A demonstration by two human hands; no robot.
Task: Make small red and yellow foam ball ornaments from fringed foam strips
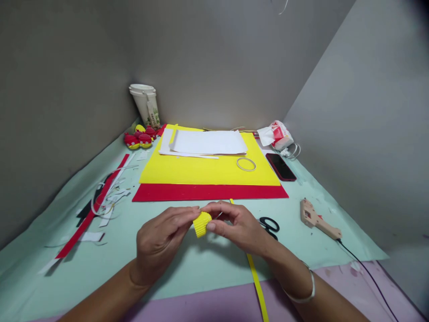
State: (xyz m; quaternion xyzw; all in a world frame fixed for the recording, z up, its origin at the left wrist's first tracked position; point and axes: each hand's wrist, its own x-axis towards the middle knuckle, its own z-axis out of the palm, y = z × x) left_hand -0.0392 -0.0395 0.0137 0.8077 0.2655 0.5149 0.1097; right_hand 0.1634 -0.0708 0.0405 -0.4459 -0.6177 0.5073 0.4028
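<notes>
Both of my hands meet at the centre front over a pale green sheet (pixel 201 264). My left hand (pixel 161 239) and my right hand (pixel 234 226) pinch a small roll of yellow corrugated paper (pixel 202 223) between fingertips, each from its own side. A long yellow strip (pixel 257 281) runs from under my right hand toward the near edge. A silver bangle sits on my right wrist.
A yellow sheet (pixel 208 172) lies on a red sheet (pixel 208 192), with white paper (pixel 208 143) and a tape ring (pixel 246 164) on top. Scissors (pixel 270 226), a glue gun (pixel 318 219) and a phone (pixel 280 166) lie right. Paper scraps (pixel 103 201), red toys (pixel 139 139) and a cup (pixel 145 105) are left.
</notes>
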